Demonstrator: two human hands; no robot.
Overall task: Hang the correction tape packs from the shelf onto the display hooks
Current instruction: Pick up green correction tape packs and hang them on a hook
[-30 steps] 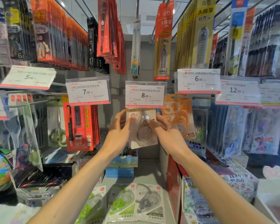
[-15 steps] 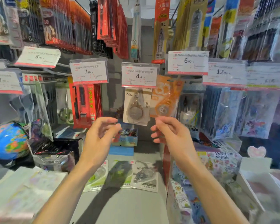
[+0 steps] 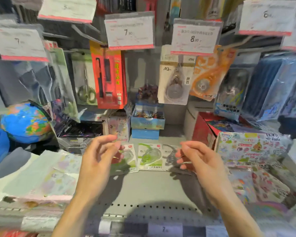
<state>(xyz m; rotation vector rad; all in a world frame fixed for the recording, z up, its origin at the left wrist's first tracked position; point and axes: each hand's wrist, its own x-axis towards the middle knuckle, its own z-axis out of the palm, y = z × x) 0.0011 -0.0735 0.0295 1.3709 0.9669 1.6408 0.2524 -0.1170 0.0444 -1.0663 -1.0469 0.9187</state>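
Three correction tape packs lie flat in a row on the grey shelf [image 3: 149,189]: a green one [image 3: 128,159] partly behind my left fingers, a green one [image 3: 149,157] in the middle, and a grey one [image 3: 170,156] partly behind my right fingers. A white pack with a grey tape [image 3: 175,79] hangs on the hook under the 8.00 price tag [image 3: 195,37]. My left hand [image 3: 99,159] and my right hand [image 3: 200,161] hover just above the shelf packs, fingers loosely curled, holding nothing.
An orange tape pack [image 3: 210,72] hangs right of the white one. Red packs [image 3: 108,77] and scissors [image 3: 85,79] hang at left. A globe [image 3: 25,122], small boxes [image 3: 147,118] and sticker books [image 3: 249,147] crowd the shelf sides and back.
Both hands let go of the white pack, which stays hanging on the hook, and came down toward the packs on the shelf. The view tilted downward.
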